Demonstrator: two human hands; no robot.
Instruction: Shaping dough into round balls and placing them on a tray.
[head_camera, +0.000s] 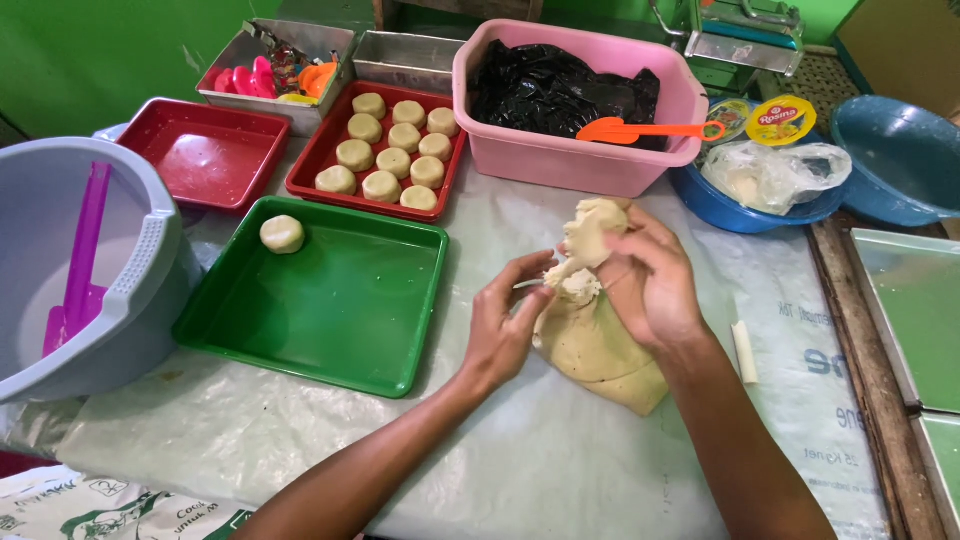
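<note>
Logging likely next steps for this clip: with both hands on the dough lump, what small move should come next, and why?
Probably the left hand should finish pinching off the small piece its fingers grip, while the right hand steadies the dough lump. The piece is stretched thin but not yet separated, and the green tray beside it holds just one dough ball.

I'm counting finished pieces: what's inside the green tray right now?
The green tray holds one round dough piece in its far left corner; nothing covers any part of its floor. Both hands work the dough lump beside it.
</note>
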